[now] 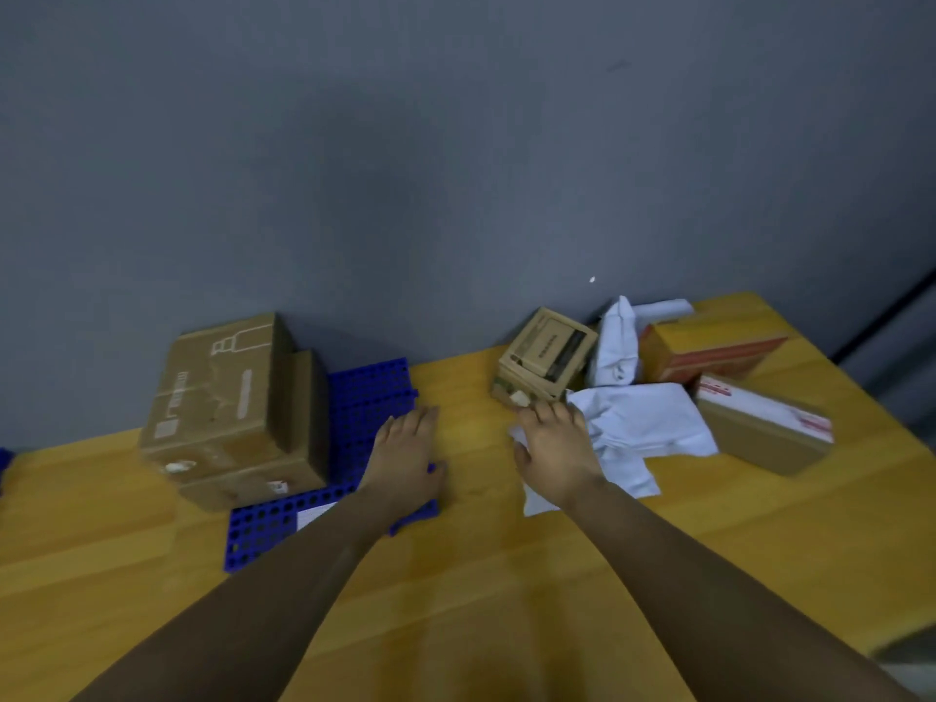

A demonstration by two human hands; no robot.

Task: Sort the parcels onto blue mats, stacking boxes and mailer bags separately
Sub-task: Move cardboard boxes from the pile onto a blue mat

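Grip flat and relaxed on both sides, right hand [554,448] resting straight-fingered on a crumpled white mailer bag [653,423] at centre right, left hand [405,448] spread over the perforated blue mat [364,392] beside stacked brown cardboard boxes [228,397] at left, all on the yellow wooden desk [481,575].

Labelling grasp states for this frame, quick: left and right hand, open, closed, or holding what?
Left hand: open, flat at the right edge of the blue mat.
Right hand: open, resting on the white mailer bag, no grip visible.
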